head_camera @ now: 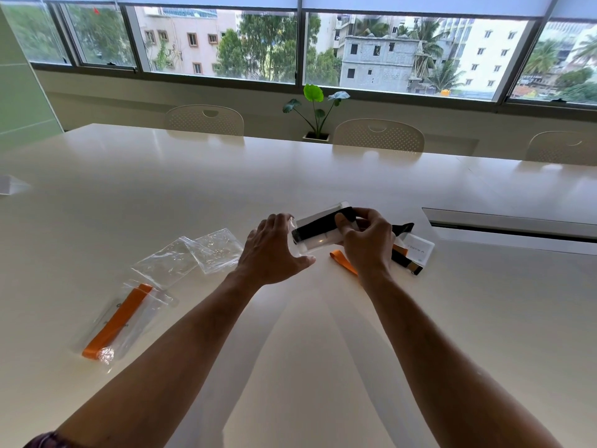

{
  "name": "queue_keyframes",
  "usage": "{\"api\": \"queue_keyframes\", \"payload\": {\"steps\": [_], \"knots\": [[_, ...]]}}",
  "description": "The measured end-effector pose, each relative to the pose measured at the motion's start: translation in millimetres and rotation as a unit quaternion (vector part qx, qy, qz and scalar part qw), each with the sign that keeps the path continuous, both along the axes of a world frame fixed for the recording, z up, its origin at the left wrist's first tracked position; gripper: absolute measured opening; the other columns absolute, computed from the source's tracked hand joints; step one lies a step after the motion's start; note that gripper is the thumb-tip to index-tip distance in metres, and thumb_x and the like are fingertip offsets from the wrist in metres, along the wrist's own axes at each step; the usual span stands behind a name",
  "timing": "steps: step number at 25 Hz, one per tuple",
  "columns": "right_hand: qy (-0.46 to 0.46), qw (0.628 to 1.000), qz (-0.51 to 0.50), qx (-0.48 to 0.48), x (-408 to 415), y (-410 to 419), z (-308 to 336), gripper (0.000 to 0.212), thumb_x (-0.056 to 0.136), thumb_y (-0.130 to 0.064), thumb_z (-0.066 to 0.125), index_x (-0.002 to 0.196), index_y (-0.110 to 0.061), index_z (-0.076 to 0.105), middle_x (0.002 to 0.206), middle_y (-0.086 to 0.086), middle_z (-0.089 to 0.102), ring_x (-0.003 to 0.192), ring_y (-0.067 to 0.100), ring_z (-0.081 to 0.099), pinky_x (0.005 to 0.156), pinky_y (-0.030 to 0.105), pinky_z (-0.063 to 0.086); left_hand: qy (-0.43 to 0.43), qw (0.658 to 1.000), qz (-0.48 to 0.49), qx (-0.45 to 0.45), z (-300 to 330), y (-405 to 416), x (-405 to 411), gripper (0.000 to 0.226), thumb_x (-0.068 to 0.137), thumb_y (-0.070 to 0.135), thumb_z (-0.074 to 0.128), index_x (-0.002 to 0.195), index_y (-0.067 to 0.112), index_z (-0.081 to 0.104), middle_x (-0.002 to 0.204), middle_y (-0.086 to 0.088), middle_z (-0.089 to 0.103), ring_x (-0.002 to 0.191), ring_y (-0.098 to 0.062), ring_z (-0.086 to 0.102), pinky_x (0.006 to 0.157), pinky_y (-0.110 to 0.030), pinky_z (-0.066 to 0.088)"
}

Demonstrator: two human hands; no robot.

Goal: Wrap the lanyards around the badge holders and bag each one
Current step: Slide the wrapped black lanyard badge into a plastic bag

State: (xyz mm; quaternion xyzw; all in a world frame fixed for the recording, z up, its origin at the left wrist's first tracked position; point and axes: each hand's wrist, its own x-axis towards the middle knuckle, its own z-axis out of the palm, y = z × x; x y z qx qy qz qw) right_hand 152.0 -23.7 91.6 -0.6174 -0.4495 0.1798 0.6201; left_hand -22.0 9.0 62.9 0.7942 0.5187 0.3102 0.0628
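Above the table point(290, 350), right hand point(368, 244) pinches the badge holder point(318, 232), black lanyard point(319, 225) wrapped round it, thumb on top. Left hand point(274, 250), fingers curled, holds a clear bag point(295, 236) at the holder's left end.

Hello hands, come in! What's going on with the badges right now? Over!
Right hand pinching black lanyard on badge holder. Left hand at its clear bag. One orange set bagged. Nothing blocking. Over.

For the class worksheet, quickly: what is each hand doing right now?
Left hand: grips the clear bag at its mouth.
Right hand: pinches the black lanyard wrapped on the badge holder.
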Motion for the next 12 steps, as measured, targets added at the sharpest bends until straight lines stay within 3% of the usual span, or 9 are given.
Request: {"api": "queue_keyframes", "payload": {"steps": [3, 7, 12], "knots": [[-0.015, 1.0, 0.022, -0.002, -2.7, 0.2, -0.9, 0.026, 0.083, -0.024, 0.077, 0.106, -0.015, 0.07, 0.086, -0.005, 0.068, 0.077, 0.009, 0.067, 0.058, 0.017, 0.055, 0.005, 1.0, -0.006, 0.002, -0.9, -0.8, 2.7, 0.088, 0.06, 0.064, 0.074, 0.127, 0.018, 0.04, 0.119, 0.0, 0.051, 0.109, -0.022, 0.051, 0.092, -0.039, 0.043], [-0.059, 0.997, 0.047, -0.015, -10.0, -0.6, -0.1, 0.023, 0.082, -0.024, 0.077, 0.103, -0.018, 0.07, 0.085, -0.008, 0.067, 0.073, -0.003, 0.063, 0.053, 0.004, 0.046, -0.002, 1.0, -0.01, 0.002, 1.7, -1.7, 7.9, 0.087, 0.058, 0.064, 0.074, 0.124, 0.019, 0.038, 0.116, 0.001, 0.051, 0.107, -0.022, 0.051, 0.088, -0.037, 0.04], [-0.081, 0.993, 0.085, -0.034, -22.8, -4.1, -1.5, 0.018, 0.078, -0.027, 0.081, 0.091, -0.027, 0.068, 0.08, -0.009, 0.073, 0.073, 0.005, 0.069, 0.064, 0.023, 0.056, -0.009, 1.0, -0.014, 0.001, 8.0, -3.6, 11.0, 0.089, 0.061, 0.062, 0.074, 0.127, 0.016, 0.038, 0.12, -0.002, 0.051, 0.11, -0.024, 0.052, 0.091, -0.042, 0.045]]}}
